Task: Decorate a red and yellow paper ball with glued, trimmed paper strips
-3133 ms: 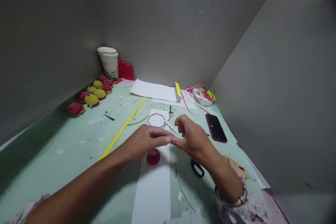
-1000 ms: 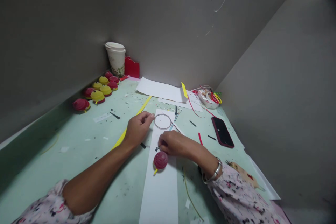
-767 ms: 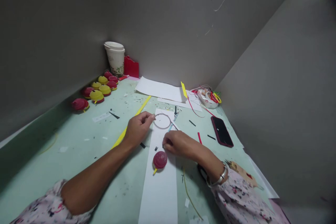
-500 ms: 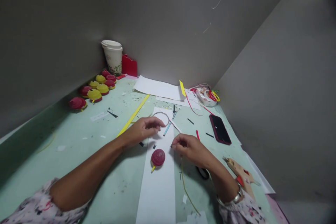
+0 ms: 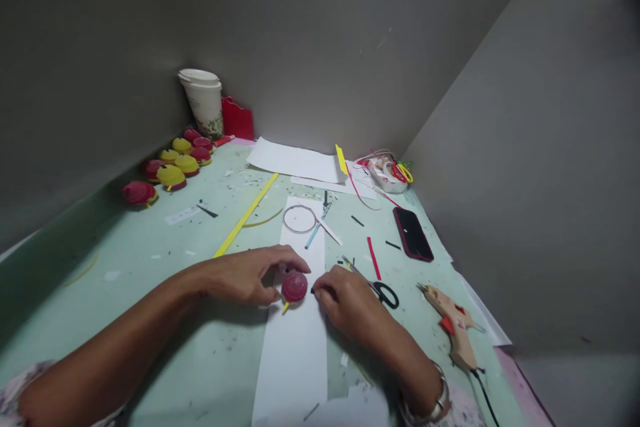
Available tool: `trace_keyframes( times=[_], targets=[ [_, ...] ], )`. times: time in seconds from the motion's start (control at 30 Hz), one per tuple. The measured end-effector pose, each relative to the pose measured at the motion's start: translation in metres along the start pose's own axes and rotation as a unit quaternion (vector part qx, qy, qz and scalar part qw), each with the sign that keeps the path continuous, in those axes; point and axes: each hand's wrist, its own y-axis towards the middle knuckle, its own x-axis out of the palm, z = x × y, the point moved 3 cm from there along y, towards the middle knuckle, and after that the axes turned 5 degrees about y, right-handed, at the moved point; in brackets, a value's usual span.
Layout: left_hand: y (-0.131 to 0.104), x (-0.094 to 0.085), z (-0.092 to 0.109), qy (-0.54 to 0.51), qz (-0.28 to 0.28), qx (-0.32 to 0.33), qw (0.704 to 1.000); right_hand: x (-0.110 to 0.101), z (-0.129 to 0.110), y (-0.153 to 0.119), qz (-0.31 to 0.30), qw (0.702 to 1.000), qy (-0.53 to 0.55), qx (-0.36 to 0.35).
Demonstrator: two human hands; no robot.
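A small dark red ball-shaped piece with a short yellow tab rests on the white paper strip. My left hand curves around its left and far side, thumb and fingers apart; whether they touch it I cannot tell. Just to the right of the ball, my right hand pinches a tiny black piece between thumb and forefinger. Behind my right hand lie black-handled scissors, their blades partly showing.
Several red and yellow round pieces stand at the left by a paper cup. At the right lie a phone and a glue gun. A wire ring, a blue stick and a yellow strip lie farther back.
My left hand has come down from near the wire ring to the red ball. My right hand has moved closer to the ball with the black piece. The camera view has shifted slightly.
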Motion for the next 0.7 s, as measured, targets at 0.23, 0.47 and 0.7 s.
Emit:
trace_keyframes(
  times=[0.23,0.47,0.7],
  targets=[
    [0.004,0.01,-0.005,-0.065,-0.009,-0.036,0.997,0.004,0.006,-0.008,0.039,0.999,0.02,-0.029],
    [0.008,0.011,-0.018,-0.163,0.073,-0.06,0.982,-0.004,0.009,-0.014,0.121,0.985,0.122,-0.012],
    [0.009,0.012,-0.016,-0.292,0.127,-0.034,0.947,0.002,0.009,-0.018,0.009,1.0,0.015,-0.014]
  ],
)
